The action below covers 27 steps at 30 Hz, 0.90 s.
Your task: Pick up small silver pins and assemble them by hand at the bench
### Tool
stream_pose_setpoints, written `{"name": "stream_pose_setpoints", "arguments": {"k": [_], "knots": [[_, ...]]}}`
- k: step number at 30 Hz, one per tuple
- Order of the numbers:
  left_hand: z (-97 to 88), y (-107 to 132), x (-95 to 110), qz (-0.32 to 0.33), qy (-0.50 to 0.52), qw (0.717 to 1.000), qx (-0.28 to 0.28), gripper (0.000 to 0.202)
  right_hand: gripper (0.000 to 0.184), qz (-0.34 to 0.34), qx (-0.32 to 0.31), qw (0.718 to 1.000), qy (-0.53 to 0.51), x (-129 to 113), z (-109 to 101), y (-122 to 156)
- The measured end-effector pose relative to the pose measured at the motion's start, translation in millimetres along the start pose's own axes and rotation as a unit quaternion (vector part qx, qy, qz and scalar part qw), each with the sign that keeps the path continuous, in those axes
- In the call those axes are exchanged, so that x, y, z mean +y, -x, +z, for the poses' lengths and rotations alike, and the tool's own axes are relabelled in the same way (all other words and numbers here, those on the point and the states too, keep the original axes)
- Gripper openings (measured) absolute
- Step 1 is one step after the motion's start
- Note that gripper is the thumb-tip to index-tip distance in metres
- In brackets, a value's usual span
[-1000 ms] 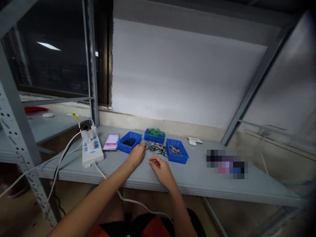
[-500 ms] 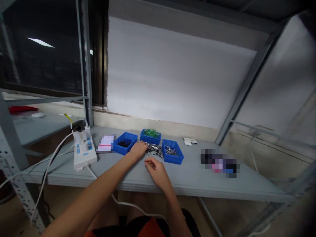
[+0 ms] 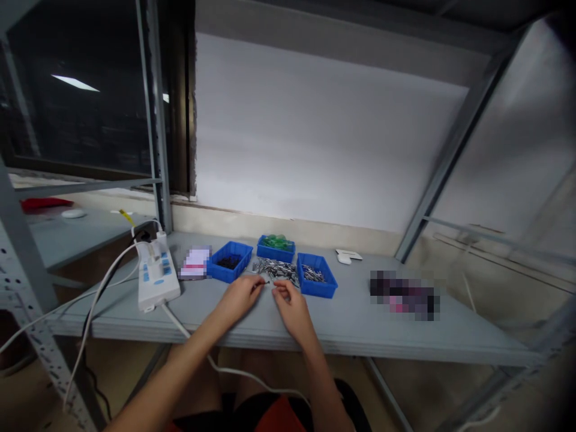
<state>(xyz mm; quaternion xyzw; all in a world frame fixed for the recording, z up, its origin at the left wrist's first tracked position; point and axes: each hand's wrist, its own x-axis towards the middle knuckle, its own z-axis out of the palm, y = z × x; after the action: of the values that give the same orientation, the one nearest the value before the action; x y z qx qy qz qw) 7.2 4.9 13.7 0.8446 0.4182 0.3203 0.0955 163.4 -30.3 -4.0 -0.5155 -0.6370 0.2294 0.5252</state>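
Observation:
My left hand point(image 3: 245, 292) is closed in a pinch on a small dark piece point(image 3: 268, 282), its tip sticking out toward the right; its exact kind is too small to tell. Close beside it, my right hand point(image 3: 289, 300) has thumb and fingers pinched together, and whatever is in them is hidden. Just behind both hands lies a loose pile of small shiny metal parts point(image 3: 275, 268). A blue bin of dark small parts point(image 3: 228, 262) stands to the left of the pile, and a blue bin of metal parts point(image 3: 314, 273) to the right.
Behind the pile is a blue bin with green pieces point(image 3: 276, 242). A white power strip point(image 3: 157, 279) with cables stands at left, one cable point(image 3: 177, 321) crossing the table's front edge. A white case point(image 3: 344, 259) lies at back right, near a blurred-out item point(image 3: 405, 295).
My left hand has drawn back from the metal pile toward me and now pinches a small dark piece. My right hand has shifted slightly up, close to the left.

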Motion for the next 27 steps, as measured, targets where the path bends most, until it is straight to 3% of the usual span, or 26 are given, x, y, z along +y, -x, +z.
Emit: {"name": "stream_pose_setpoints", "arguments": {"k": [4,9,14,18,27], "knots": [[0.9,19.6,-1.2,0.015,0.126,0.992,-0.024,0.022,0.018,-0.011,-0.039,0.999,0.0,-0.3,0.4,-0.1],[0.8,18.6,-2.5,0.015,0.163,0.986,-0.028,0.02,0.015,-0.03,-0.087,0.996,-0.005,-1.2,1.1,1.6],[6.3,16.7,-8.6,0.004,0.188,0.982,-0.013,0.019,0.012,-0.028,-0.088,0.996,-0.01,-1.7,1.8,1.6],[7.8,15.7,-9.9,-0.028,0.206,0.978,0.029,0.021,0.01,-0.022,-0.051,0.998,0.002,0.0,2.0,0.9],[-3.4,19.6,3.1,0.029,0.191,0.98,-0.048,0.028,0.006,-0.032,-0.076,0.997,0.005,-0.2,1.8,-0.1]]}}
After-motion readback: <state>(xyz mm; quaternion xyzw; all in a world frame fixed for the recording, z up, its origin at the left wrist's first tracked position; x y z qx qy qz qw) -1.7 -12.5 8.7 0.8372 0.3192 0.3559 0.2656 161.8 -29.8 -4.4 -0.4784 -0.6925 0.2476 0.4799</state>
